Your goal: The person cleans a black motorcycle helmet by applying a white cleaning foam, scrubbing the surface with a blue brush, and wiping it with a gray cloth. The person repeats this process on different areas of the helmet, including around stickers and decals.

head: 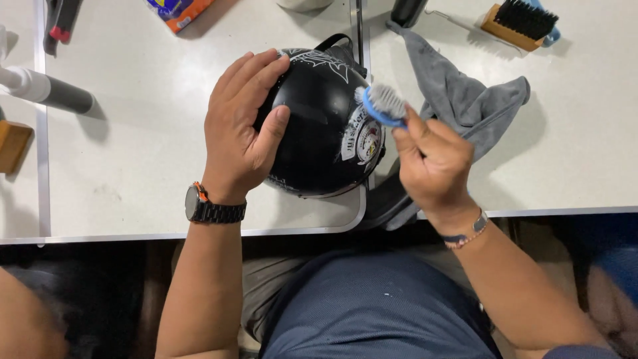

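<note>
- The black helmet [322,126] sat on the white surface [133,153], close to its near edge and right in front of the person.
- The left hand [242,129] lay spread over the helmet's left side, fingers apart and pressing on the shell rather than closed around it; that flat, broad hold looked right for stopping the round shell from rolling under the strokes.
- The right hand [432,163] was clamped on the blue handle of a small brush [382,105], its pale bristles touching the shell just above a round sticker.
- Short, light strokes would probably have suited the sticker's edge, since hard scrubbing could lift it.
- A grey cloth [465,100] lay just beside the helmet, within reach for wiping.
- A wooden brush [518,23] rested well apart, at the far right.
</note>
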